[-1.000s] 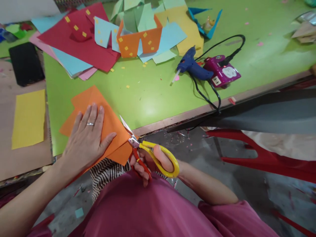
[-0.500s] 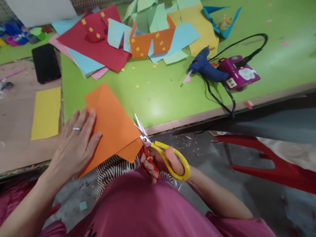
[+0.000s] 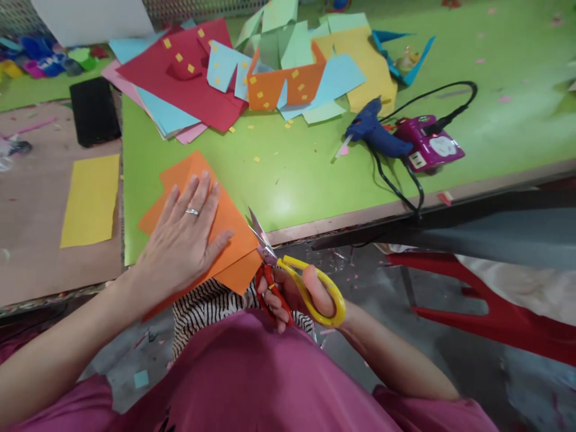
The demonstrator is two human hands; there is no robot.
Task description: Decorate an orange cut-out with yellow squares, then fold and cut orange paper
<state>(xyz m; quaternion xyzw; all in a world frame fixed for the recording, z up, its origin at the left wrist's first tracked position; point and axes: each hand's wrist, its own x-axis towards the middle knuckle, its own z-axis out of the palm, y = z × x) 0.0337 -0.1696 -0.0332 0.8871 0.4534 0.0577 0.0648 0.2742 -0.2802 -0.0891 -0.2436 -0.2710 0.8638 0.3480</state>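
Observation:
Folded orange paper [image 3: 231, 225] lies at the near edge of the green table, part of it hanging over the edge. My left hand [image 3: 184, 231], a ring on one finger, rests flat on it with the fingers stretched out. In my right hand [image 3: 292, 297] is a pair of scissors [image 3: 335, 300] with one yellow and one red handle. Thumb and fingers are through the handles. The scissor blades are parted a little and point away from me, beside the right corner of the orange paper.
Farther back lie cut coloured papers [image 3: 180, 78] and an orange paper strip [image 3: 265, 90] with yellow squares. A blue glue gun [image 3: 373, 132] rests by a purple power adapter [image 3: 427, 147] with black cords. At left are a black phone [image 3: 94, 112] and yellow paper [image 3: 91, 201]. A red chair [image 3: 450, 306] stands right.
My left hand has slid right, from the left edge of the orange paper onto its middle. The scissors stay nearly in place. The view has shifted slightly.

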